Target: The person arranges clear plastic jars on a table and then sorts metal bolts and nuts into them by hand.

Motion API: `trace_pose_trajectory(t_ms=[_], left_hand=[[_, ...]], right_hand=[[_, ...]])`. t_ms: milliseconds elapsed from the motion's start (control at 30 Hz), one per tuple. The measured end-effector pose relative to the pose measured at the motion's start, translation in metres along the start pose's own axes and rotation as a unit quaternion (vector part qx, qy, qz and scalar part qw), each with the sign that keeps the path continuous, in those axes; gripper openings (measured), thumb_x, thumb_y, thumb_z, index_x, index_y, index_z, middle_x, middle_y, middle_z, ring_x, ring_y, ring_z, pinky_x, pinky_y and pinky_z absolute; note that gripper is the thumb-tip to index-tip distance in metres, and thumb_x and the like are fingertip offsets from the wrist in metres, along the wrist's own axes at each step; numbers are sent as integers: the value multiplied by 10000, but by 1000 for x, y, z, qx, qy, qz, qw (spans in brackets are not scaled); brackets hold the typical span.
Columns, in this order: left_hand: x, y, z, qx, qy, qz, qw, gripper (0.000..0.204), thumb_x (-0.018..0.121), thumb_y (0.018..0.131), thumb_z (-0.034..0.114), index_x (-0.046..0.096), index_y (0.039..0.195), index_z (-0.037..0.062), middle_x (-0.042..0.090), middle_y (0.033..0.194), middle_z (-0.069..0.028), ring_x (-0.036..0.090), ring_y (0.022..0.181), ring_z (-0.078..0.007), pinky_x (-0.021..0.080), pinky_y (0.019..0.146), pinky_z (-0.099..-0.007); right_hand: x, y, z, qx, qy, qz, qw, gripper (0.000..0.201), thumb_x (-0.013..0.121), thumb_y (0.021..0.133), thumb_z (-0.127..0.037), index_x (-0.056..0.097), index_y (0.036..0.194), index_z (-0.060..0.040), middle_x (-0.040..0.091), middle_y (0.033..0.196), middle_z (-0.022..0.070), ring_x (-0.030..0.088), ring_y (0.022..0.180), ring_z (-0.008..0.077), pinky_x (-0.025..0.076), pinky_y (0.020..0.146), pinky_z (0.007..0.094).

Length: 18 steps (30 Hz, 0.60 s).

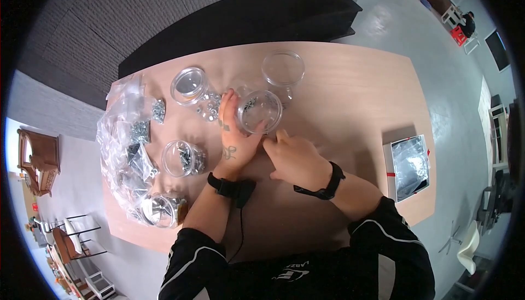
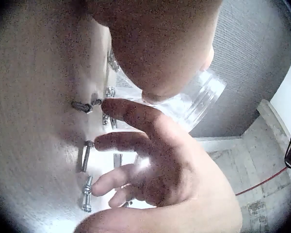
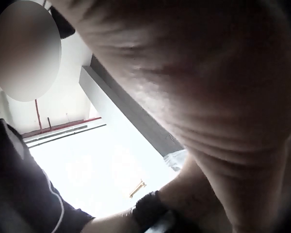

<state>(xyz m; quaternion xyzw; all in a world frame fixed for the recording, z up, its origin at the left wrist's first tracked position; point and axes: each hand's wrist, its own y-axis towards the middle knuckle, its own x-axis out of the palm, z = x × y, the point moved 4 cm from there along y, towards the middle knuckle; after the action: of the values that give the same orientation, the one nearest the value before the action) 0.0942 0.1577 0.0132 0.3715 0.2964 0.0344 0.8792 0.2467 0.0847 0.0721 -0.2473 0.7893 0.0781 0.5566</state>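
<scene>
My left hand (image 1: 235, 133) grips a clear plastic jar (image 1: 278, 115), fingers along its far side and thumb along its near side. Small metal hardware shows through the jar. In the left wrist view this hand (image 2: 160, 43) fills the top, with the jar (image 2: 208, 99) beyond it. My right hand (image 1: 298, 158) reaches down beside the left wrist. Its slightly bent, spread fingers (image 2: 123, 138) meet the tabletop at several loose bolts, among them a long bolt (image 2: 86, 158) and another with a nut (image 2: 88, 194). The right wrist view shows mostly skin and sleeve.
On the left stand an open jar of bolts (image 1: 167, 160), another filled jar (image 1: 150, 212) and a lidded jar (image 1: 190, 84). Plastic bags (image 1: 117, 152) of hardware line the left edge. A round clear container (image 1: 283, 66) stands behind; an open box (image 1: 389, 174) sits at right.
</scene>
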Motion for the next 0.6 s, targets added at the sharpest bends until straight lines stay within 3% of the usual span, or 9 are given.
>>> trace_pose_trajectory(t_ms=[167,200,267,467,567,600], left_hand=[[1,-1,-1,-3,-6,3,1000,1057,927,772,110,293,1613,22,378,1651,-230,446,1483,-406,406,1217,-470],[2,-1,-2,-10,-27,13,999,1012,917,751,82,342,1581,15,402,1626,-244,418,1492,-442,379,1223,-506],[2,0,-1,-17,-48,23,998,970,908,731,55,391,1550,8,427,1601,-259,390,1501,-478,352,1229,-542],[2,0,0,-22,-55,18,998,969,913,734,55,391,1549,10,425,1602,-261,394,1498,-478,353,1229,-545],[1,0,1,-20,-52,17,998,967,916,737,59,391,1548,12,426,1601,-261,396,1496,-477,353,1228,-546],[0,0,1,-12,-27,7,1000,1014,919,756,75,337,1585,23,393,1633,-238,412,1498,-437,372,1230,-506]], right_hand=[[22,8,-1,-43,0,53,998,472,904,772,-216,632,1102,-17,626,1125,227,729,905,391,617,758,467],[25,9,1,-43,0,53,998,472,904,772,-216,632,1102,-17,626,1125,227,729,905,391,617,758,467],[20,11,1,-61,31,94,993,115,668,893,-57,669,994,-3,678,1003,224,749,824,387,626,709,459],[19,16,11,-50,2,64,997,75,633,907,-55,700,901,-22,726,893,198,750,821,383,613,712,479],[22,19,15,-37,32,44,998,78,605,891,-29,653,953,-31,695,934,205,718,874,420,585,750,527],[22,17,16,-37,32,44,998,78,605,891,-29,653,953,-31,695,934,205,718,874,420,585,750,527]])
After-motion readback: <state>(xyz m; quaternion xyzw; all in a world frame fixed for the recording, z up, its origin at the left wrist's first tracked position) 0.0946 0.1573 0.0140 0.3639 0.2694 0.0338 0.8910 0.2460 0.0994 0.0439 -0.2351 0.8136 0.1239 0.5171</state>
